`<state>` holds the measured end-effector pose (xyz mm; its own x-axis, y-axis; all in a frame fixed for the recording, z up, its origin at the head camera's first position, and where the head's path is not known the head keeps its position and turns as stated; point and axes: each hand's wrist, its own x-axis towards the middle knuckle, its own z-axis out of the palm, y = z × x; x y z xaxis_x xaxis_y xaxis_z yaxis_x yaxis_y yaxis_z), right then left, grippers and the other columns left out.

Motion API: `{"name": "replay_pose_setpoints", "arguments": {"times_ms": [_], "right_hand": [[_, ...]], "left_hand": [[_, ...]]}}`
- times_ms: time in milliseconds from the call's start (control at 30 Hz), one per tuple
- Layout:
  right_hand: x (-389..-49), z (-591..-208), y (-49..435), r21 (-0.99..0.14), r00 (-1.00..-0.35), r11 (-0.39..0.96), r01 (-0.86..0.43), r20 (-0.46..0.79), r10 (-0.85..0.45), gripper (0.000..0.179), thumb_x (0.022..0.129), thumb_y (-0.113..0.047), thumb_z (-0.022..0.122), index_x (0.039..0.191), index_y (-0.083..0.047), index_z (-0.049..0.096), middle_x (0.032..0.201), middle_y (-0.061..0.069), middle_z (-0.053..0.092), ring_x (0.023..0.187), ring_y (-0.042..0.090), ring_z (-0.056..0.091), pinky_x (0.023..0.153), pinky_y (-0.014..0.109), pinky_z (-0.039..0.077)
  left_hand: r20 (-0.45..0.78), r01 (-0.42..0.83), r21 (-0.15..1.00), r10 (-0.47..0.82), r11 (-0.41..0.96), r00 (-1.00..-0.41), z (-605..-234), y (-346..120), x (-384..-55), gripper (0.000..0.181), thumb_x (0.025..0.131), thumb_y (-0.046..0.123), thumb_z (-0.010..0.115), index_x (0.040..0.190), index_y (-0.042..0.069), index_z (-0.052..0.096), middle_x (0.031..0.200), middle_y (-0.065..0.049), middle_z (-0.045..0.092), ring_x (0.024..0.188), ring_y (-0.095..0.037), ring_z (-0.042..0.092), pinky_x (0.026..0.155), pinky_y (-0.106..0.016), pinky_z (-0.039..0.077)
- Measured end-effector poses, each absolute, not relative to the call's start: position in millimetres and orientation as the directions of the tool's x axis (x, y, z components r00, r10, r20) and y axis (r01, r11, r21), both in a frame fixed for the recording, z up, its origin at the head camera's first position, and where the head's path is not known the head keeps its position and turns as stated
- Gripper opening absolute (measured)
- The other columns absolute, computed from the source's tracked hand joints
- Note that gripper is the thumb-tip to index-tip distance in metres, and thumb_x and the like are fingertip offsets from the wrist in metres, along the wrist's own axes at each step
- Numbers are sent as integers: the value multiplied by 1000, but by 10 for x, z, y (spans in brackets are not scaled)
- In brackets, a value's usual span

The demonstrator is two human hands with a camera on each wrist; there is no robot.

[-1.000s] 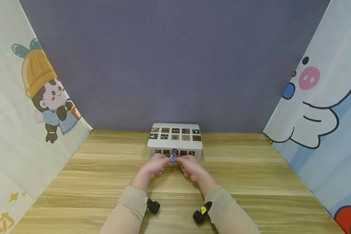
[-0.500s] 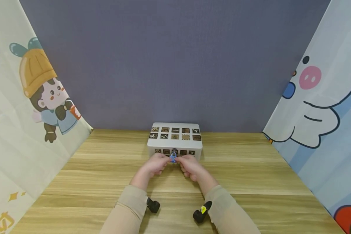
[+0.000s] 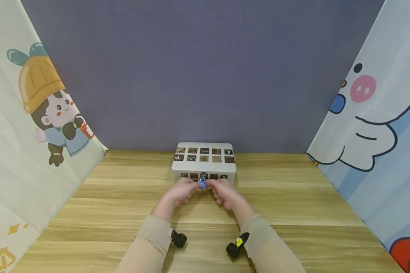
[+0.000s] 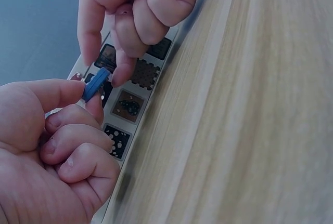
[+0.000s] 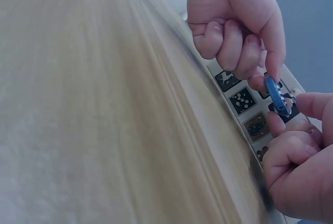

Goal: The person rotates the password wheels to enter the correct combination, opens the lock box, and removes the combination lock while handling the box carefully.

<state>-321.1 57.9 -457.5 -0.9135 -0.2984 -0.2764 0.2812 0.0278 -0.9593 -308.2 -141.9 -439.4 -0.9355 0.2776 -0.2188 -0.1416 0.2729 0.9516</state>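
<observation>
A small blue padlock (image 3: 202, 182) sits at the front of a white rectangular box (image 3: 204, 167) patterned with dark square pictures. The left hand (image 3: 182, 190) pinches it between thumb and forefinger; the right hand (image 3: 226, 193) grips nothing — thumb and forefinger parted just beside it — above a wood-grain tabletop (image 3: 123, 204).
</observation>
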Motion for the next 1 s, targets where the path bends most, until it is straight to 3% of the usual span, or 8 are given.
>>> {"name": "replay_pose_setpoints", "arguments": {"times_ms": [367, 633, 1000], "right_hand": [[-3245, -4547, 690, -951, -911, 1, 310, -297, -286, 35, 98, -34, 64, 109, -1, 69, 55, -10, 34, 46, 5, 25, 41, 20, 21], [-3247, -4511, 732, -951, -906, -13, 308, -289, -310, 46, 98, -32, 62, 121, 8, 63, 55, -9, 32, 45, 5, 24, 40, 20, 20], [-3246, -4495, 724, -954, -915, -16, 300, -283, -287, 42, 97, -30, 65, 117, 8, 64, 55, -9, 33, 45, 6, 25, 40, 20, 21]], "left_hand": [[-219, -145, 953, 274, 265, -936, -4398, -1408, -3082, 31, 101, 20, 59, 106, -10, 66, 56, 9, 34, 44, -5, 26, 40, -19, 24], [-218, -143, 950, 261, 276, -940, -4413, -1410, -3081, 29, 101, 20, 60, 106, -8, 68, 55, 8, 33, 45, -6, 26, 41, -19, 25], [-221, -148, 947, 247, 284, -943, -4401, -1396, -3077, 31, 100, 19, 59, 110, -8, 69, 57, 7, 36, 46, -6, 28, 43, -19, 27]]}}
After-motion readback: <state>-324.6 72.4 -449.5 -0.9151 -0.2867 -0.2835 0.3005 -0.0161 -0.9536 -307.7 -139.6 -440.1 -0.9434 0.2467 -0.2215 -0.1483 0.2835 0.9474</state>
